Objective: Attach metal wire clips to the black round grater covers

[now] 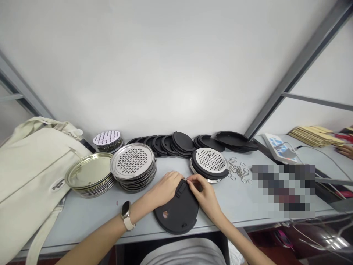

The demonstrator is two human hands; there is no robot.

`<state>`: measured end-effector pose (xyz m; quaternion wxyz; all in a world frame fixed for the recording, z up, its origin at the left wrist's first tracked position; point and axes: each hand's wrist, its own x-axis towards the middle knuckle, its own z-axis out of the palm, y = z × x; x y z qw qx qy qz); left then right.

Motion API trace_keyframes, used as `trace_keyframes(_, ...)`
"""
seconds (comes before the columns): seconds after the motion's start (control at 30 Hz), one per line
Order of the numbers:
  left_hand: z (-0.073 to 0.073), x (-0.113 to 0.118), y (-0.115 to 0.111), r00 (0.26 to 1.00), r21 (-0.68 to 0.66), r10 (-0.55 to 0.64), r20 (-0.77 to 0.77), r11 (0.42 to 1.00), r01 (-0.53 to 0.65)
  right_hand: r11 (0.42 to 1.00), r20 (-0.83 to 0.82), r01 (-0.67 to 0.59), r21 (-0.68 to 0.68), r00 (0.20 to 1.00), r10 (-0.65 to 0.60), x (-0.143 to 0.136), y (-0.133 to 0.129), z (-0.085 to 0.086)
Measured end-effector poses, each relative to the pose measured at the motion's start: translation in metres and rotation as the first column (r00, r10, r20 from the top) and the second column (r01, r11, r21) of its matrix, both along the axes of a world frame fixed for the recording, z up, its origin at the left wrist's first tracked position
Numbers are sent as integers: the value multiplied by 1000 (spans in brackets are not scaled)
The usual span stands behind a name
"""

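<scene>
Grey cloth (182,254) on my lap, black disc (179,213) just past it

On the table (242,202), near its front edge, lies the black disc. It is round and dull, with a round hole on the left, a small slot at the near side and a boxy bump near the top. My left hand (171,186) sits on its rim, fingers bent; I can't tell what the tips hold. My right hand (204,193) pinches a tiny shiny bit (185,179) at the far edge. Beyond are silver graters (134,161) in stacks, then more black rounds (184,142) by the wall (165,73).

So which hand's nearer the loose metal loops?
Right. The right hand is left of the metal loops, at the black disc's right edge; the left hand is farther, at its upper left.
</scene>
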<state>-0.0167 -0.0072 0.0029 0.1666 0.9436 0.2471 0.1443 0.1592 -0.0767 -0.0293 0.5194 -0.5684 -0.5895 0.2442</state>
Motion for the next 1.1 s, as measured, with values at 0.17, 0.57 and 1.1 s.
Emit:
trace_keyframes(0.17, -1, 0, -1, 1000, 8, 9, -8, 1000, -9, 1000, 28, 0, -13, 1000, 0, -2, -3, 4)
trace_keyframes(0.57, 0, 1, -2, 998, 79, 31, -54, 997, -26, 999, 89, 30, -15, 996, -29, -1, -3, 5)
trace_keyframes(1.1, -4, 3, -1, 994, 147, 69, -83, 988, -56, 999, 116, -40, -4, 992, 40, -6, -2, 7)
